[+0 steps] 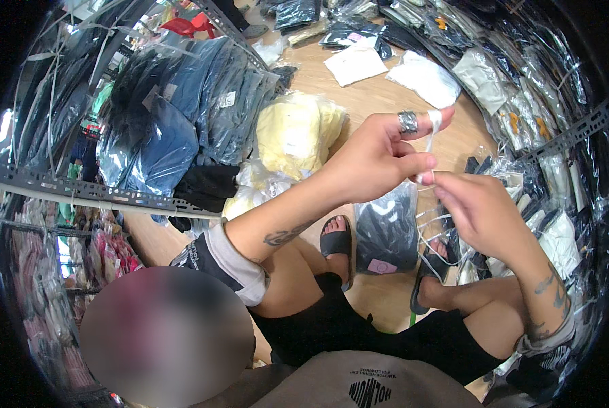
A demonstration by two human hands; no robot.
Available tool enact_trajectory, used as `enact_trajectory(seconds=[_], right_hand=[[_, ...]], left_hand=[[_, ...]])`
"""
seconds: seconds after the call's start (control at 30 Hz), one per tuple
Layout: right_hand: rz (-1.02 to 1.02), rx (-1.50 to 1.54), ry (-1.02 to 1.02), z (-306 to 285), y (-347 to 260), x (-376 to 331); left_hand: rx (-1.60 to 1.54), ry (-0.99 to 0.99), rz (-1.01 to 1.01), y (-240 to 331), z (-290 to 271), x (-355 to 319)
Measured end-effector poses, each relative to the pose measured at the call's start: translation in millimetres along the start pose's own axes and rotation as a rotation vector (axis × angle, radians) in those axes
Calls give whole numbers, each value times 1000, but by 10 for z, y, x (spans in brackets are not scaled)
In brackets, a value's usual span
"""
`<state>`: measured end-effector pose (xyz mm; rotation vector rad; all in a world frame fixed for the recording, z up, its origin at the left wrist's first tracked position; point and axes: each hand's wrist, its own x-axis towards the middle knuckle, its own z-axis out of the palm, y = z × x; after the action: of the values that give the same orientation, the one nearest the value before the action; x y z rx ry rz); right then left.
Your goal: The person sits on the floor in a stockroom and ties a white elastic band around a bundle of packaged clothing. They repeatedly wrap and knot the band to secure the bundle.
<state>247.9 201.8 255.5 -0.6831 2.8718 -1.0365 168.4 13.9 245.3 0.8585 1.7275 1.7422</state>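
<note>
I see the left hand (pixel 376 160) pinching a thin white strip (pixel 430 139) between thumb and forefinger; the right hand (pixel 478 207) closes its fingertips on the strip's lower end, just beside; below them a dark bagged garment (pixel 386 234) lies on the wooden floor (pixel 379 95).

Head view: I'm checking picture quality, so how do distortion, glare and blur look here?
Head view: the metal shelf rail bows near the dark round rim; glare glints off the plastic-bagged clothes; the left hand and right hand look sharp; a blurred patch covers the lower left.
</note>
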Motion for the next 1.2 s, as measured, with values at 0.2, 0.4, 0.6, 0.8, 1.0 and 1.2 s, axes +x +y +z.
enact_trajectory(seconds=[0.2, 0.4, 0.6, 0.8, 1.0, 1.2], right_hand=[[11, 105, 238, -238, 35, -15], [316, 606, 154, -177, 300, -2], [334, 655, 98, 62, 328, 14], [156, 203, 181, 11, 53, 39], [-24, -16, 234, -151, 17, 23], [-49, 173, 286, -258, 266, -10]], left_hand=[[645, -193, 210, -148, 47, -156], [-218, -433, -208, 154, 111, -137], [-410, -89, -53, 38, 73, -37], [301, 59, -81, -29, 13, -55], [604, -81, 30, -50, 28, -74], [-185, -433, -289, 275, 97, -178]])
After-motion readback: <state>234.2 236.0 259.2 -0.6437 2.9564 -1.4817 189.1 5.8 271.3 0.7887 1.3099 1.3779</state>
